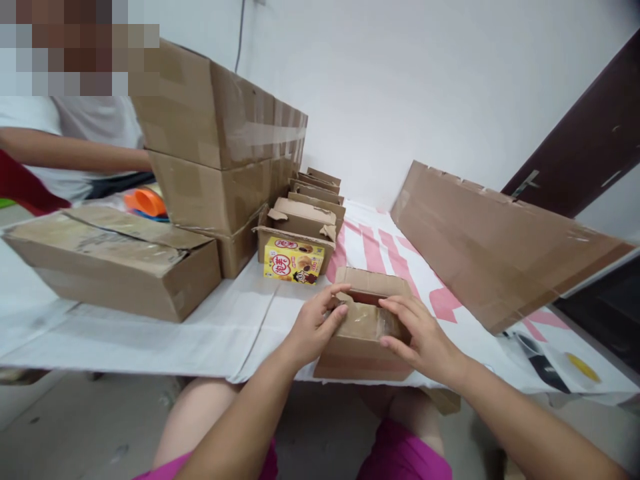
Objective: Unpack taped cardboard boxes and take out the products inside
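A small brown cardboard box (367,357) stands at the near edge of the table, its far flap (373,281) raised and its near flap folded inward, with a dark gap between them. My left hand (323,320) grips the left end of the near flap, thumb and fingers curled around its edge. At the right end, my right hand (417,333) holds the box with its fingers over the top and thumb on the near side. What lies inside the box is hidden. Beyond my left hand sits a yellow snack box (293,261) with red lettering.
An open carton (300,230) and others stand in a row behind the yellow box. Taped cartons (245,133) are stacked at left, with another carton (115,260) before them. A large cardboard panel (500,240) leans at right. A co-worker's arm (85,150) reaches behind the stack.
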`<state>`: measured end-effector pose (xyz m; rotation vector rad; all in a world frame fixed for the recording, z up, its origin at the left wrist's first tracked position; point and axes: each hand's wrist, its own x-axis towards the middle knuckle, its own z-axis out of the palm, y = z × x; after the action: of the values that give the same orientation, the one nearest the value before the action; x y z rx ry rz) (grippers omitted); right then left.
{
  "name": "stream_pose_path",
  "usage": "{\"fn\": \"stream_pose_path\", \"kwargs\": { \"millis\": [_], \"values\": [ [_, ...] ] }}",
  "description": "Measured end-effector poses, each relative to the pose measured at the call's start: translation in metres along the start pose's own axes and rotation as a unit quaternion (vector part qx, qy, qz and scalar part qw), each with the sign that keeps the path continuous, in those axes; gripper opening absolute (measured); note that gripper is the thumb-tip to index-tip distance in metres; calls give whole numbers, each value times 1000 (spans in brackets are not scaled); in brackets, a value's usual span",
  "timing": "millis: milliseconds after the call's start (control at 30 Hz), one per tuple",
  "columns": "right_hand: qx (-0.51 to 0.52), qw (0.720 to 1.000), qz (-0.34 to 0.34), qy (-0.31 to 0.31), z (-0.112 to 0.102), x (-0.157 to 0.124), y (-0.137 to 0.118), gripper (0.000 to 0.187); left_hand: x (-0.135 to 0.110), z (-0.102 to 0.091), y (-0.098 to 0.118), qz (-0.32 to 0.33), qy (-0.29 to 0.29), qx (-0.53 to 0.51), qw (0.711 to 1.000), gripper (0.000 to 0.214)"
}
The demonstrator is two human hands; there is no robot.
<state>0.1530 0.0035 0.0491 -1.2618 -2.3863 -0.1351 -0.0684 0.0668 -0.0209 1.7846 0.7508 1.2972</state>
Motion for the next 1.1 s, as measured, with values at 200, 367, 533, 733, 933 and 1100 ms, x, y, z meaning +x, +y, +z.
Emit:
{"fn": "stream_pose_path", "kwargs": {
  "millis": [200, 367, 533, 733, 933, 1100],
  "values": [
    [7, 1000, -2, 6, 5, 6, -3, 42, -1, 0, 0, -2, 3, -3, 1000, 36],
    [28, 999, 10, 24, 4, 5, -1, 30, -1, -1, -3, 2, -1, 9, 1000, 34],
    [23, 999, 15, 22, 5, 5, 1, 29, 0, 0, -3, 1, -5, 14, 1000, 32],
    [28, 999, 11, 25, 7, 6, 0, 22, 0, -1, -1, 2, -6, 15, 1000, 30],
    [44, 998, 3, 46, 8, 9, -2, 15, 0, -1, 0, 8, -5, 27, 1000, 31],
    [55, 997, -9, 60, 12, 13, -3, 9, 0, -2, 1, 15, -13, 34, 999, 29]
  ]
}}
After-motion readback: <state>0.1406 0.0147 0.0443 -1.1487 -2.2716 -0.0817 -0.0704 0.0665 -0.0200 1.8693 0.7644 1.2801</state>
